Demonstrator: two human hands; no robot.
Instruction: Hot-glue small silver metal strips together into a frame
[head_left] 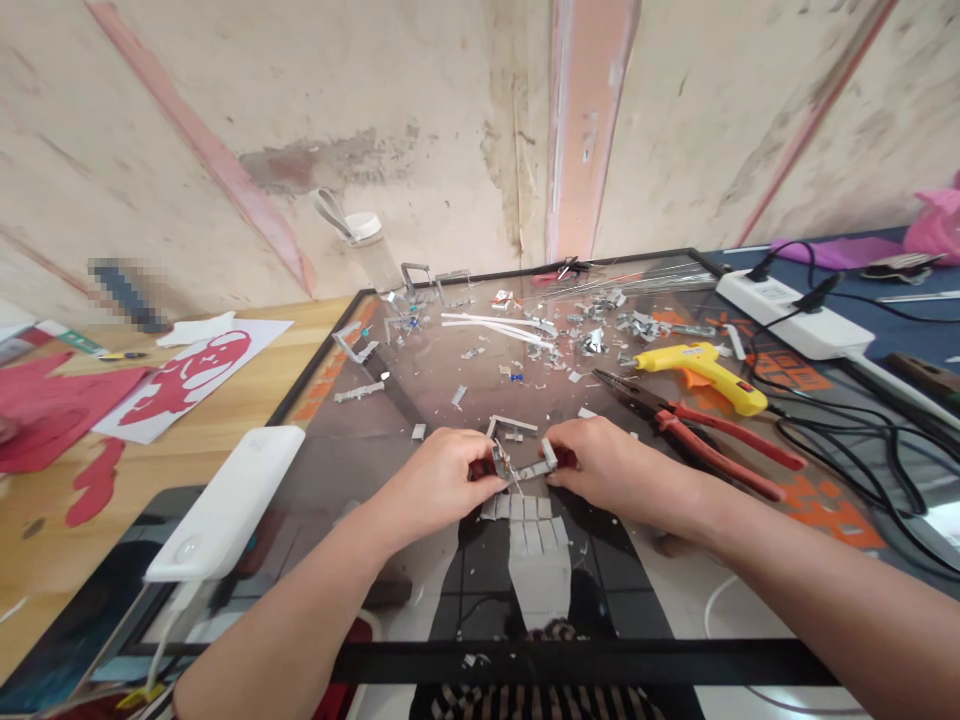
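Between my hands is a small grey strip piece [531,470] with upturned ends, low over the dark glass panel. My left hand [450,475] pinches its left end, where a small brownish bit and thin wire-like strands show. At the other end, my right hand [589,462] grips the upturned part with thumb and fingers. Just behind lies an angled grey strip [514,425]. Below my fingers, flat grey rectangles [529,508] lie in rows above a larger pale tapered piece [540,580].
Red-handled pliers [720,440] and a yellow glue gun [701,375] lie right, near a white power strip [795,315] and black cables. Silvery scraps [596,325] and white sticks [495,325] are scattered behind. A white power bank [229,500] lies left; a clear bottle [371,250] stands at the back.
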